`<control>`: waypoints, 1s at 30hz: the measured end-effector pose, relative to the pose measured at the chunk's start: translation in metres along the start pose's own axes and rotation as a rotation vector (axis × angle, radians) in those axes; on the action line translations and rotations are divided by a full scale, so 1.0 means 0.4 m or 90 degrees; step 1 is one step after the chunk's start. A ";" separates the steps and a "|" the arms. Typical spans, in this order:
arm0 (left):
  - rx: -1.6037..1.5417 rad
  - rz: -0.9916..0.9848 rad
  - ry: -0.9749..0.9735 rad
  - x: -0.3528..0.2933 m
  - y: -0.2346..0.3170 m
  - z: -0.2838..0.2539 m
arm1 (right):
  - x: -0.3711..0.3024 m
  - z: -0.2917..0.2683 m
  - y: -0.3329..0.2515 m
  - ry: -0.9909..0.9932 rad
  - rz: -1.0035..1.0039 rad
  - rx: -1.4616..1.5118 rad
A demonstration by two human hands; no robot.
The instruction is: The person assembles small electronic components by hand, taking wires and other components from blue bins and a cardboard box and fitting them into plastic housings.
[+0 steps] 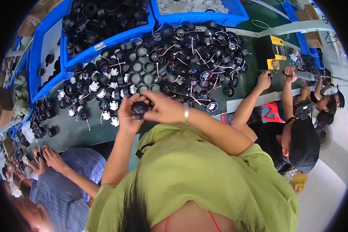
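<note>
In front of my chest, my left hand (128, 115) and my right hand (167, 110) hold a small round black housing (139, 110) between them. The left fingers cup it from the left, and the right thumb and fingers grip its right side. Its inside is partly covered by my fingers. Just beyond my hands stand several open black cups (135, 78) in rows. Around them lies a wide heap of black round parts with circuit boards and thin wires (195, 71). White crumpled-looking pieces (94, 86) sit on several parts to the left.
Blue bins hold black rings (100, 23) and white pieces (197, 6) along the far side. A yellow-and-black device (272, 52) stands on the green table (92, 135) at right. A person in a black cap (304, 143) works at right, another in blue (61, 189) at left.
</note>
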State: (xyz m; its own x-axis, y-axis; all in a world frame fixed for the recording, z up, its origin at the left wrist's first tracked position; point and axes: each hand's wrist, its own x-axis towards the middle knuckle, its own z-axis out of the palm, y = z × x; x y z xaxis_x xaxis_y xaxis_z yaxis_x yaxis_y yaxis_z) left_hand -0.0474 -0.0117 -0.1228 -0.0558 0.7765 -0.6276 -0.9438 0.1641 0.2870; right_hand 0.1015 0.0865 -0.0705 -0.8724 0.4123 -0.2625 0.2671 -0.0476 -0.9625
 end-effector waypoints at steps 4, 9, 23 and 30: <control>0.029 0.169 0.131 0.034 0.152 0.005 | -0.038 -0.218 0.067 0.501 -0.056 -0.564; 1.337 0.704 0.286 0.135 0.253 0.035 | -0.059 -0.321 0.164 0.278 0.098 -0.876; 1.425 0.737 -0.171 0.721 0.222 0.578 | -0.077 -0.453 0.171 0.372 0.005 0.388; 1.845 0.365 -0.069 1.069 0.235 0.519 | -0.081 -0.448 0.130 0.273 -0.115 0.789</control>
State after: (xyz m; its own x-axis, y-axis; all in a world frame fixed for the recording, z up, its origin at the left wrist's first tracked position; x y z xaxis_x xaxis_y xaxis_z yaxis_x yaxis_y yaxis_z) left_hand -0.0923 0.4620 -0.2139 0.1069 0.9443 -0.3113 0.9853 -0.1426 -0.0945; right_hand 0.2168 0.2336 -0.0996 -0.5969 0.7430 -0.3028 -0.5869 -0.6616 -0.4667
